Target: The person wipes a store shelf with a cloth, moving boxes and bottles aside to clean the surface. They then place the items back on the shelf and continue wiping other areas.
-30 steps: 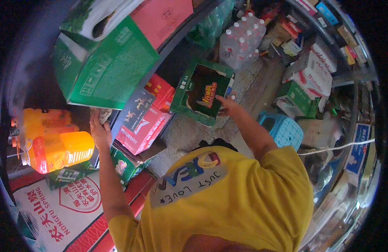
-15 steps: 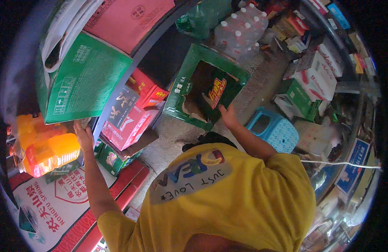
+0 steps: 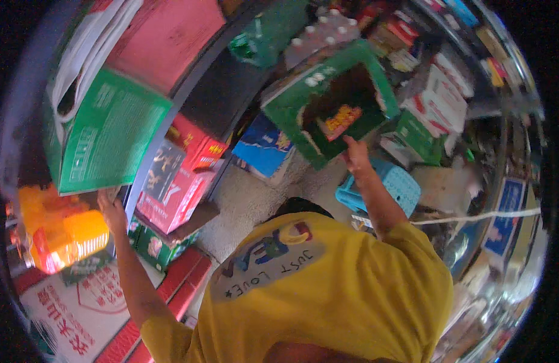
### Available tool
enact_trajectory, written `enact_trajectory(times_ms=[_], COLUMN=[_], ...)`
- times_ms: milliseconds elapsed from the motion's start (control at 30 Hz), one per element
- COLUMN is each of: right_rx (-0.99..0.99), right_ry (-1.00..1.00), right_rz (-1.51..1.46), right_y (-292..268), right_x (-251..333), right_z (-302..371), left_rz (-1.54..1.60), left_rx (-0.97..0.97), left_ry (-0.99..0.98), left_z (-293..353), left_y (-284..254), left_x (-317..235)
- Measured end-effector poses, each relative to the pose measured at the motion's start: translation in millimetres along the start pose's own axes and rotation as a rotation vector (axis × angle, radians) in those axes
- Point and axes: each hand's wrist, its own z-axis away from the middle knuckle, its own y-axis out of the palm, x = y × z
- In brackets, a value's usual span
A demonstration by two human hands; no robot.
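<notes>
My right hand (image 3: 357, 157) is closed on the near edge of an open green cardboard carton (image 3: 325, 151), lifted and tilted over the floor. The carton's top has a torn, ragged opening with a dark inside, and a flap with a red and yellow print sits near my fingers. At the left, my left hand (image 3: 112, 210) is raised to the end of a dark-edged shelf, just under a closed green carton (image 3: 116, 130). Its fingers are bent around something small that I cannot make out.
Red and pink boxes (image 3: 198, 145) are stacked beside the shelf, with a blue carton (image 3: 261, 145) behind them. A light-blue plastic stool (image 3: 400, 184) stands right of my body. Orange drink bottles (image 3: 65, 230) are at the left. Wrapped clear bottles (image 3: 321, 33) stand at the back.
My right hand has moved right with the green carton, which tilts more now. A blue carton behind it has come into view. My left hand stays at the shelf's end.
</notes>
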Motion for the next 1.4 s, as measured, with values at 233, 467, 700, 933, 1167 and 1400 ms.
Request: enact_trajectory(times_ms=[233, 467, 700, 933, 1167, 1400], right_rx=[0.347, 0.527, 0.543, 0.327, 0.240, -0.079], right_ry=[0.310, 0.589, 0.379, 0.435, 0.256, -0.830], right_rz=[0.056, -0.212, -0.118, -0.289, -0.597, 0.271], right_y=[38, 87, 90, 48, -80, -323], right_x=[-20, -118, -130, -124, -101, -45], right_z=[81, 138, 191, 207, 106, -89], left_rz=[0.104, 0.208, 0.883, 0.895, 0.989, 1.067], left_rx=[-0.258, -0.535, -0.024, 0.508, 0.767, 0.769], left_ry=[0.116, 0.040, -0.110, -0.404, -0.405, -0.427], left_z=[-3, 29, 224, 339, 349, 357], left_y=[-26, -31, 20, 72, 115, 179], left_x=[-41, -80, -135, -82, -77, -79])
